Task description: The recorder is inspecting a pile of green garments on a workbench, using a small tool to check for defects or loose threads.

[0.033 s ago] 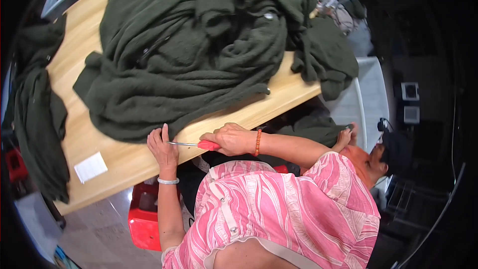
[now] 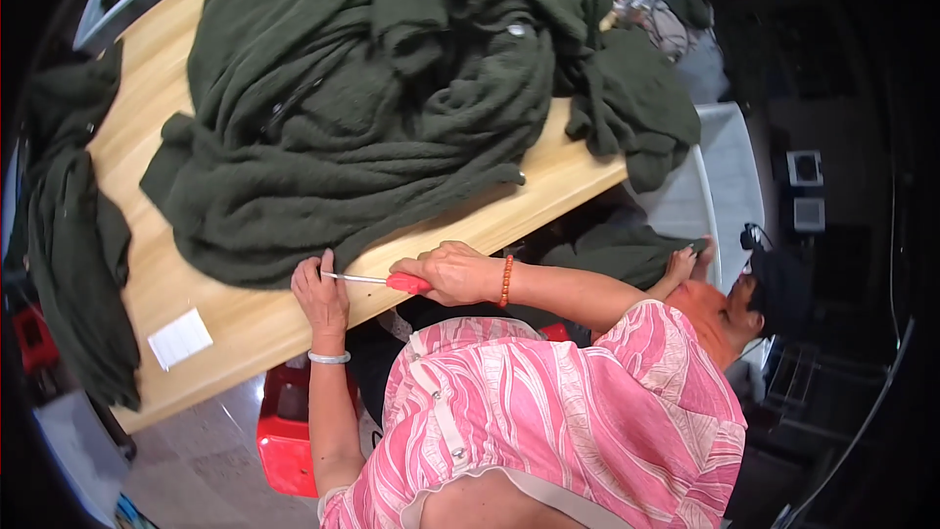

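A large heap of dark green knit garments lies on the wooden table. At its near edge, my left hand pinches a bit of the cloth, with thumb and fingers close together. My right hand is closed around the red handle of a tool with a slim metal shaft. The shaft points left, and its tip reaches the fingers of my left hand; what the tip touches is too small to make out.
Another dark green garment hangs over the left table edge. A white paper lies near the front corner. Red stools stand below. At right, another person handles green cloth beside a pale bin.
The whole view has shifted slightly. The tool's tip sits a little higher and farther left against my left hand. Both hands keep their hold.
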`<action>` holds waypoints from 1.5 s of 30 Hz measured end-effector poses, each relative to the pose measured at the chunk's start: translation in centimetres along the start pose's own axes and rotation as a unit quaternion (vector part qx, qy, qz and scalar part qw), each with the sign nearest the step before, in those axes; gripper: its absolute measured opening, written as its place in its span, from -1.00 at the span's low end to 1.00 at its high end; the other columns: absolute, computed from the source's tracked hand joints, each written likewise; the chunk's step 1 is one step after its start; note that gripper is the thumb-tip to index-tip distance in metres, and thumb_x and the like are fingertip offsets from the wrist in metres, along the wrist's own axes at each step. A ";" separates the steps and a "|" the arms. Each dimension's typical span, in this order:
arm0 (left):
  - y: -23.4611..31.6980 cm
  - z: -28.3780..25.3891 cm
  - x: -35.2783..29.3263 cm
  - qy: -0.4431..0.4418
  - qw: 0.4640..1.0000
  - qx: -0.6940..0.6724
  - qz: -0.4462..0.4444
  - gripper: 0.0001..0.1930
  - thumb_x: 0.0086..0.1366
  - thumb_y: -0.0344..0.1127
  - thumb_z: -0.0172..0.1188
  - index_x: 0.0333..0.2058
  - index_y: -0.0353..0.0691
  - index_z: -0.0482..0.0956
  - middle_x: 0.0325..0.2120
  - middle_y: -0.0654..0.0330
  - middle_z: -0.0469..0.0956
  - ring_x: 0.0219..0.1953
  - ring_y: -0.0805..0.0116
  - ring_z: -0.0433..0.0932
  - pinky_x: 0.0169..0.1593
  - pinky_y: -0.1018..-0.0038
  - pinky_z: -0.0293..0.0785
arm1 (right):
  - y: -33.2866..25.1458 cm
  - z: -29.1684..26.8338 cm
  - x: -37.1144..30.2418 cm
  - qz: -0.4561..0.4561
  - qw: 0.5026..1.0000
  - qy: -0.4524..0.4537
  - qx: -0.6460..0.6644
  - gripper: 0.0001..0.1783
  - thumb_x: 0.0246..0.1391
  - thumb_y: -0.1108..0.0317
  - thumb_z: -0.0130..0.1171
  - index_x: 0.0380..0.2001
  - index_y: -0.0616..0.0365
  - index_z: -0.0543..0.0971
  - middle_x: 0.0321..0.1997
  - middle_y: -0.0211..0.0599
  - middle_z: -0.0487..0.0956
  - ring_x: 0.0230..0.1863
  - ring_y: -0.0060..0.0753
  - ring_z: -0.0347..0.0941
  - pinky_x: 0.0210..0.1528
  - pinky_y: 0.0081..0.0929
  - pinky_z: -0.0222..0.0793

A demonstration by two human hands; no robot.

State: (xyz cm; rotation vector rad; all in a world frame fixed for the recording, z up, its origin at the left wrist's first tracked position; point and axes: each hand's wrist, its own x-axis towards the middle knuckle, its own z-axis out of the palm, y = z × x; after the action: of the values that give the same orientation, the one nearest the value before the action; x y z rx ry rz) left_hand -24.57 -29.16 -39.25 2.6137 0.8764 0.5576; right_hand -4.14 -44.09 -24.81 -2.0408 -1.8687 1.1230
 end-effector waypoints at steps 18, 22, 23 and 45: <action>-20.3 -13.4 -0.1 0.194 0.935 0.147 -0.257 -0.66 0.12 -0.37 0.29 -0.11 -0.36 0.59 -0.18 -0.06 0.59 -0.11 -0.01 0.52 0.03 0.21 0.39 | 7.2 -4.1 -2.7 0.112 0.942 0.307 0.075 -0.51 0.08 0.47 0.17 0.12 0.04 0.41 -0.01 -0.09 0.52 -0.01 0.13 0.48 -0.03 -0.09 0.46; -7.1 -5.8 1.5 0.069 0.950 -0.233 -0.198 -0.91 0.28 -0.37 0.25 -0.28 -0.22 0.57 -0.27 0.23 0.53 -0.29 0.45 0.48 -0.20 0.52 0.44 | 10.4 -4.2 -0.6 0.129 0.945 0.301 -0.002 -0.52 0.02 0.51 0.17 0.05 0.00 0.44 0.05 -0.19 0.46 -0.04 0.10 0.49 -0.03 -0.04 0.43; -2.9 -4.1 1.2 -0.017 0.928 -0.303 -0.216 -0.90 0.27 -0.34 0.28 -0.30 -0.20 0.61 -0.36 0.28 0.55 -0.32 0.48 0.49 -0.19 0.51 0.46 | 10.9 -4.0 -0.4 0.119 0.947 0.298 -0.002 -0.52 0.02 0.51 0.17 0.05 0.00 0.44 0.05 -0.19 0.46 -0.04 0.10 0.49 -0.03 -0.04 0.43; 11.7 -4.0 3.7 -0.330 0.713 -0.576 -0.225 -0.54 0.15 -0.26 0.38 -0.12 -0.55 0.49 -0.11 0.02 0.57 -0.13 0.33 0.51 -0.01 0.38 0.45 | 10.1 -8.6 -4.8 0.069 0.947 0.311 0.038 -0.50 0.02 0.55 0.09 0.08 -0.03 0.45 0.18 -0.12 0.45 0.09 0.08 0.45 0.06 -0.15 0.45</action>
State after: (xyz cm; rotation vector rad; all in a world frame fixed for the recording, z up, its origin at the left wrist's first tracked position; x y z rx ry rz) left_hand -17.85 -34.99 -29.93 1.1939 0.5580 -0.0490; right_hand 9.38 -47.48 -22.53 -2.1639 -1.3654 0.4645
